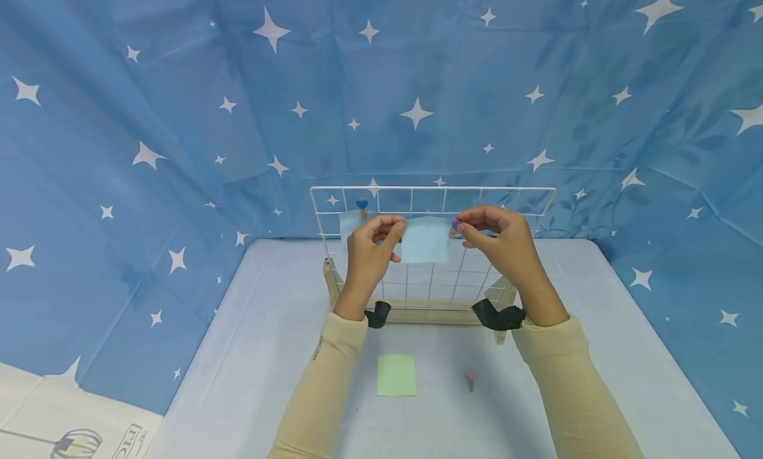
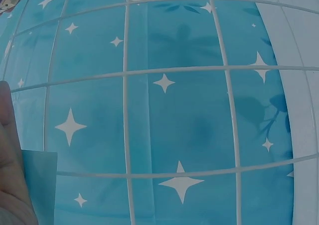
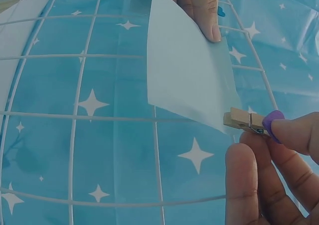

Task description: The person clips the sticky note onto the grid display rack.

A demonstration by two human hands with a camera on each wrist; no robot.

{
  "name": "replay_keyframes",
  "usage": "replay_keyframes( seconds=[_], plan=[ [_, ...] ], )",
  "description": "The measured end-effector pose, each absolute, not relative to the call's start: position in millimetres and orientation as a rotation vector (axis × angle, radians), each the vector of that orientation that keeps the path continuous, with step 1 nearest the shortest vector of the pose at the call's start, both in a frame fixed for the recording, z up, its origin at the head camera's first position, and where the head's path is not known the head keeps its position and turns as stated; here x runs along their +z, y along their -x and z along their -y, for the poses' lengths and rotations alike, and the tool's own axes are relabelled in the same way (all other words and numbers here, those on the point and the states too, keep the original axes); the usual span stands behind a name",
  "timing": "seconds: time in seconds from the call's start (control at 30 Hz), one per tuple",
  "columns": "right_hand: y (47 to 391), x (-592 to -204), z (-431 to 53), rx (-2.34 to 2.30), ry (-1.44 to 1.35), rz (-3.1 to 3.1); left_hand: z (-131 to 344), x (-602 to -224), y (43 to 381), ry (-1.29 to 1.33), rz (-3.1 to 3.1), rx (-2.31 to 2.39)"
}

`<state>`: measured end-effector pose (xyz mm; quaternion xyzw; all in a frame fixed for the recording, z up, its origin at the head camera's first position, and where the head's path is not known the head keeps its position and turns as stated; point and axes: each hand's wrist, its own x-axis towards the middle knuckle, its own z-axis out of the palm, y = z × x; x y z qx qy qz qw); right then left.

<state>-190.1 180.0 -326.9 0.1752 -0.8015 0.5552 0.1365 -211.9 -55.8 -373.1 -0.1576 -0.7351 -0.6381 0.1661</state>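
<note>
My left hand [image 1: 372, 250] pinches the left edge of a light blue paper square [image 1: 425, 242] with thumb and fingers. The paper stands in front of a white wire grid [image 1: 417, 188]. At its right side, my right hand [image 1: 503, 237] pinches a small wooden clothespin [image 3: 241, 119] with a purple decoration [image 3: 272, 125] by its handle end. In the right wrist view the clothespin's tips overlap the paper's corner. Behind my left hand, another light blue paper [image 1: 348, 226] hangs on the grid under a clothespin with a blue heart [image 1: 361, 205].
A green paper square [image 1: 396, 375] and a clothespin with a pink top [image 1: 471, 378] lie on the white table [image 1: 268, 379]. Wooden feet and a crossbar [image 1: 429, 316] hold the grid up. Behind it hangs a blue star-patterned cloth [image 1: 334, 68].
</note>
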Motion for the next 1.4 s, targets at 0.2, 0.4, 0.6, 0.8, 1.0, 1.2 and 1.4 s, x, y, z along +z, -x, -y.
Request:
replay_keyframes(
  seconds=[0.2, 0.4, 0.6, 0.8, 1.0, 1.2, 1.4],
  plan=[
    [191, -324, -179, 1.614, -0.511, 2.312, 55, -373, 212, 0.424, 2.07, -1.808],
    [193, -321, -178, 1.619, -0.528, 2.308, 55, -374, 213, 0.43, 2.057, -1.814],
    [194, -320, -176, 1.59, -0.524, 2.317, 53, -372, 213, 0.415, 2.044, -1.813],
    [195, -318, -173, 1.555, -0.544, 2.286, 51, -372, 215, 0.415, 2.021, -1.799],
    [197, -316, -171, 1.541, -0.574, 2.24, 50, -374, 218, 0.406, 2.009, -1.786],
    [200, -316, -165, 1.511, -0.565, 2.196, 47, -375, 218, 0.388, 1.999, -1.752],
    [204, -317, -156, 1.464, -0.56, 2.113, 45, -376, 219, 0.377, 1.981, -1.714]
  ],
)
